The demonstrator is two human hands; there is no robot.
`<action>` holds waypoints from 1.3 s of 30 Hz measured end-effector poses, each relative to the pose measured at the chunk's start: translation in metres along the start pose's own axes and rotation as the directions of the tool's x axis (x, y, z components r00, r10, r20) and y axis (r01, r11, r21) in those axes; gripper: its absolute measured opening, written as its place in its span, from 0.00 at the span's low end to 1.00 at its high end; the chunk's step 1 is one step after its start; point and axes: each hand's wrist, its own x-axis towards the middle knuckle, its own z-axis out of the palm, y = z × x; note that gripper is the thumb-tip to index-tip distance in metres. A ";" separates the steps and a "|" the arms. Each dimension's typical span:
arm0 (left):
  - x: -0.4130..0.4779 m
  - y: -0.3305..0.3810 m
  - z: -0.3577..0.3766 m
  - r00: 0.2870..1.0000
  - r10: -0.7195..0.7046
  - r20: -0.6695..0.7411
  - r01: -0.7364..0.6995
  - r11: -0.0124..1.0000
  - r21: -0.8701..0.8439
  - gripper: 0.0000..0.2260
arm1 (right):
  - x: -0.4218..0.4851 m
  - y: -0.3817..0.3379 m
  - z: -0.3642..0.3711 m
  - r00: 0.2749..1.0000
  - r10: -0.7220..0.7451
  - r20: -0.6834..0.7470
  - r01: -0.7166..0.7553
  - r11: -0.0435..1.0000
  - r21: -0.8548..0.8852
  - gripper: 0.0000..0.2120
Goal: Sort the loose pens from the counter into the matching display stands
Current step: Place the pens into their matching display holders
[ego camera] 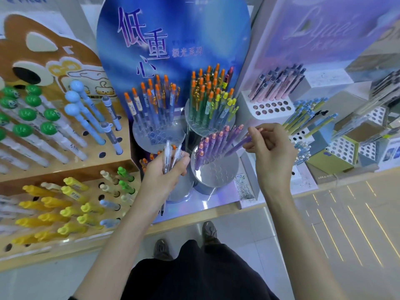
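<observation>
My left hand (166, 169) grips a bundle of clear pens (171, 154), tips pointing down, in front of the blue display. My right hand (270, 146) pinches a purple pen (240, 145) by its upper end, slanted with its lower tip over the round silver stand (216, 172) that holds several purple pens with orange caps (213, 146). Behind are two more round stands: one with blue-bodied orange-capped pens (151, 102), one with green and yellow pens (211, 98).
A wooden rack at the left (121, 167) holds green-ball, blue-ball and yellow pens. White perforated holders (270, 109) with pink and dark pens stand at the right, beside boxes of blue-yellow pens (309, 118). The counter edge (194, 215) runs just above my feet.
</observation>
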 end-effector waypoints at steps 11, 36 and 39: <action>-0.001 0.005 0.004 1.000 0.002 -0.014 -0.002 1.000 -0.028 0.04 | -0.004 -0.003 0.011 0.996 -0.029 0.079 0.035 0.997 -0.073 0.10; -0.002 0.002 0.003 0.996 0.047 0.074 -0.032 0.983 -0.183 0.04 | -0.005 0.011 0.021 0.979 0.163 0.120 -0.150 0.982 -0.111 0.10; -0.003 0.003 0.002 0.996 0.042 0.079 -0.025 0.978 -0.205 0.04 | -0.011 0.009 0.020 0.972 0.207 0.111 -0.197 0.976 -0.093 0.10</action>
